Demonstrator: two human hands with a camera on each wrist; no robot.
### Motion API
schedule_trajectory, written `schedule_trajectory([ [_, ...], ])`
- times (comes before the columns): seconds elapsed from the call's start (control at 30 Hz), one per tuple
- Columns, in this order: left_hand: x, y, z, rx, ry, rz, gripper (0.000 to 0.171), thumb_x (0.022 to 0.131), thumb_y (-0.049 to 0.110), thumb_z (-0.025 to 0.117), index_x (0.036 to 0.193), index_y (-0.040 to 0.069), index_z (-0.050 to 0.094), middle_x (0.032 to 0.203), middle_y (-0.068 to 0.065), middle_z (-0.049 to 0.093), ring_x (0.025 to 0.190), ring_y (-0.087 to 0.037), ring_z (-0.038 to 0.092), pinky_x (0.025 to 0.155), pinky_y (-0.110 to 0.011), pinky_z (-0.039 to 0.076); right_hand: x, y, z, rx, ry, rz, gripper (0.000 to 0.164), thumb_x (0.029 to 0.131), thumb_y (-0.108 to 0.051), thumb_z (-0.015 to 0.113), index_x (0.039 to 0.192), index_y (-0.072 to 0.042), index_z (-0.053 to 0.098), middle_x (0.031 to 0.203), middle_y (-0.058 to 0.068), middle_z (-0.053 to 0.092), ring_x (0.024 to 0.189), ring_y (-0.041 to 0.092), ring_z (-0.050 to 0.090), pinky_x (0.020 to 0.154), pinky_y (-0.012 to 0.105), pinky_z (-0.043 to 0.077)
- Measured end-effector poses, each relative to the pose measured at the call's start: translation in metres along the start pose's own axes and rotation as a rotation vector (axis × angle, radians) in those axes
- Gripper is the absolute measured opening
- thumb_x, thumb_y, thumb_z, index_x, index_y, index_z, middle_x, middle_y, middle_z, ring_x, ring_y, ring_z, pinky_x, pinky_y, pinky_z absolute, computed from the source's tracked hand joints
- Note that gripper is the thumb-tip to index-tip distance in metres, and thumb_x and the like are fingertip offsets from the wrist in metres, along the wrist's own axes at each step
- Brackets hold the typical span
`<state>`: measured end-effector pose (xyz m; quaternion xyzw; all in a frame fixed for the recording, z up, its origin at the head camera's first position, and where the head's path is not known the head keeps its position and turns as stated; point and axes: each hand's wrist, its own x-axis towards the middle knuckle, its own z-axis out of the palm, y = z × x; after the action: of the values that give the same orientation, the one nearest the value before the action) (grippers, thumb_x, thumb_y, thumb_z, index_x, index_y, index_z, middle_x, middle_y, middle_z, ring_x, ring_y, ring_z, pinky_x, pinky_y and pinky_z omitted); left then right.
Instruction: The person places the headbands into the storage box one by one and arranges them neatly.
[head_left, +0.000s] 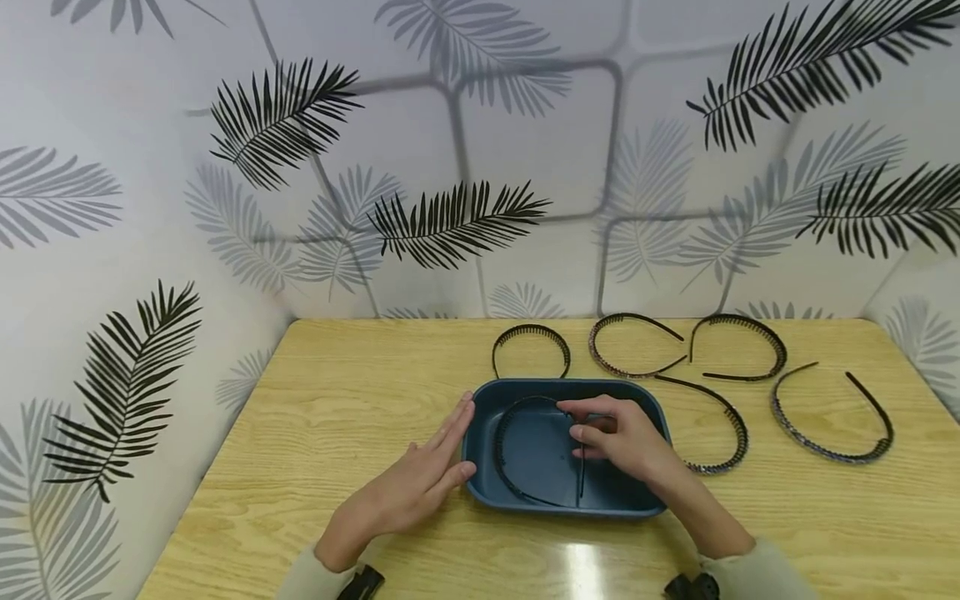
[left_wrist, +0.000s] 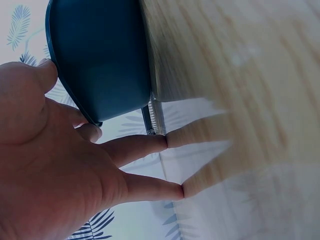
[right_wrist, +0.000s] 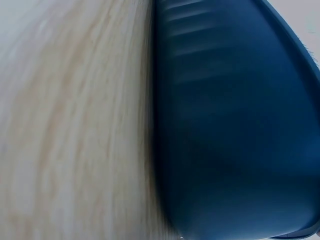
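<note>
A blue plastic basin (head_left: 566,510) stands on the table. Inside it is a thin black headband (head_left: 498,450), which my right hand (head_left: 618,433) holds between thumb and fingers near its right side. Part of the headband is hidden behind those fingers. My left hand (head_left: 420,483) rests against the basin's left end with its fingers extended. In the left wrist view, the thumb of my left hand (left_wrist: 55,155) touches the rim and two fingertips touch the table. The right wrist view shows the outer wall of the basin (right_wrist: 235,125), without my right hand.
Behind the basin lies a black toothed headband (head_left: 531,328). To the right are several more: one headband (head_left: 615,367) at the back, another headband (head_left: 780,350) beside it, a headband (head_left: 738,433) by the basin, and a headband (head_left: 832,454) farthest right. A leaf-patterned wall (head_left: 525,283) borders the wooden table (head_left: 315,400).
</note>
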<state>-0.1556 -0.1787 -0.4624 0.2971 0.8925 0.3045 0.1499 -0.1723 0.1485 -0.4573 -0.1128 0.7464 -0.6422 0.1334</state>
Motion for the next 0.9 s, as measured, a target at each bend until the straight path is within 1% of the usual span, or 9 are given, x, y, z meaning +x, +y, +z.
schedule_trajectory([
  [0.1,-0.0006,-0.0005,-0.0002,0.006,0.0,-0.002,0.071,0.113,0.038,0.038,0.166,0.026,-0.009,0.171,0.01,-0.015,0.155,-0.025,0.014,0.104,-0.083,0.02,0.0009,-0.0005,0.0019,-0.043,-0.001,0.002,0.036,0.097,0.009,0.063,0.133,0.012,0.062,0.129,0.031,0.053,0.098,0.038,0.07,0.075,0.034,0.061],
  [0.2,-0.0008,-0.001,0.0002,0.016,0.001,0.006,0.072,0.113,0.038,0.038,0.166,0.024,-0.008,0.172,0.005,-0.013,0.154,-0.027,0.016,0.102,-0.083,0.021,0.0009,0.0001,0.0034,-0.078,-0.003,0.013,0.036,0.097,0.008,0.065,0.132,0.011,0.063,0.127,0.029,0.055,0.1,0.039,0.07,0.074,0.034,0.061],
  [0.3,-0.0005,-0.001,0.0,0.023,0.003,0.008,0.072,0.113,0.039,0.038,0.166,0.024,-0.009,0.172,0.004,-0.012,0.154,-0.027,0.016,0.102,-0.083,0.022,0.0009,0.0015,0.0042,-0.119,0.0,0.024,0.035,0.096,0.006,0.067,0.131,0.008,0.066,0.12,0.025,0.058,0.098,0.035,0.07,0.072,0.034,0.061],
  [0.43,0.0,-0.0005,-0.0002,0.031,0.007,0.01,0.072,0.113,0.039,0.038,0.166,0.023,-0.008,0.172,0.005,-0.013,0.154,-0.027,0.016,0.102,-0.083,0.023,0.0007,0.0034,0.0051,-0.174,-0.002,0.038,0.035,0.094,0.006,0.069,0.129,0.005,0.068,0.113,0.02,0.059,0.094,0.029,0.07,0.07,0.033,0.061],
  [0.7,0.0006,-0.0001,0.0003,0.013,-0.002,0.013,0.073,0.113,0.036,0.04,0.166,0.021,-0.008,0.172,0.006,-0.013,0.154,-0.027,0.016,0.102,-0.084,0.021,-0.0003,0.0052,0.0069,-0.22,-0.014,0.066,0.036,0.093,0.009,0.068,0.128,0.005,0.069,0.113,0.019,0.059,0.092,0.025,0.07,0.069,0.032,0.061],
  [0.77,0.0006,0.0001,0.0,0.005,-0.004,0.013,0.073,0.113,0.036,0.04,0.166,0.022,-0.008,0.171,0.009,-0.015,0.154,-0.027,0.015,0.102,-0.084,0.02,-0.0006,0.0052,0.0069,-0.233,-0.017,0.069,0.035,0.093,0.009,0.068,0.128,0.005,0.069,0.113,0.019,0.059,0.092,0.025,0.07,0.068,0.032,0.061],
  [0.9,0.0002,0.0,-0.0001,0.0,-0.004,0.011,0.072,0.113,0.037,0.039,0.166,0.022,-0.007,0.171,0.01,-0.014,0.155,-0.027,0.015,0.102,-0.084,0.02,-0.0006,0.0053,0.007,-0.263,-0.014,0.068,0.033,0.093,0.009,0.068,0.126,0.004,0.071,0.116,0.02,0.059,0.089,0.024,0.071,0.066,0.031,0.06],
])
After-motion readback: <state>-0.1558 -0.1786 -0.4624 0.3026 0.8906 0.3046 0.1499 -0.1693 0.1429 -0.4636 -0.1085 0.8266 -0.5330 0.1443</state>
